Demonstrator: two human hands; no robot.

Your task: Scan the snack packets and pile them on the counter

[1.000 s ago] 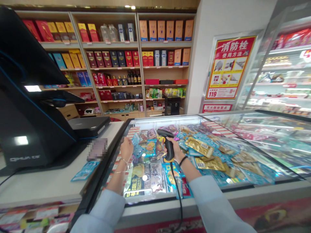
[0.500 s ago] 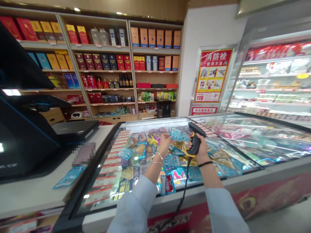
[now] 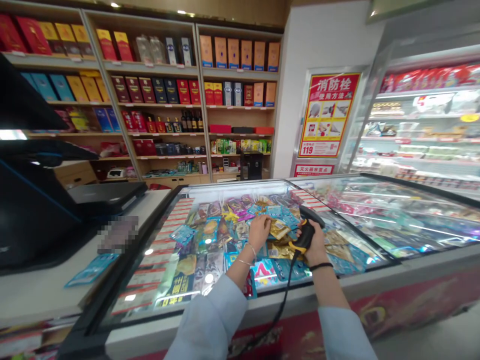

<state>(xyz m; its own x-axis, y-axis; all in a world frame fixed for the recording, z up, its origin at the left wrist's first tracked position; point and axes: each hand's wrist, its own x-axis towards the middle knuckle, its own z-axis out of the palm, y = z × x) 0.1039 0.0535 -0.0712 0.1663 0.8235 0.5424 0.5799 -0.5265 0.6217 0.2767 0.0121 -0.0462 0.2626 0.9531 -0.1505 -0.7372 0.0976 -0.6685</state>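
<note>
My right hand (image 3: 316, 245) is wrapped round the grip of a black and yellow barcode scanner (image 3: 308, 231), whose cord hangs down past the freezer's front. To its left, my left hand (image 3: 260, 232) has its fingers closed at the left end of a gold snack packet (image 3: 278, 229); the fingertips are partly hidden. Around and beyond both hands, many packets are spread on the freezer's glass top. Among them are blue packets (image 3: 287, 216), a pink and white packet (image 3: 264, 270) and a blue one with an orange-yellow picture (image 3: 211, 229).
A chest freezer (image 3: 435, 260) with a glass top spans the front. On the counter (image 3: 45, 295) at left stand a dark checkout machine (image 3: 33, 210) and a blue packet (image 3: 92, 270). Shelves of boxed goods (image 3: 161, 92) line the back, with a refrigerated display (image 3: 423, 130) at right.
My left hand has let go of the blue packet it held up and moved slightly down and right to the gold one. The scanner has shifted down and right.
</note>
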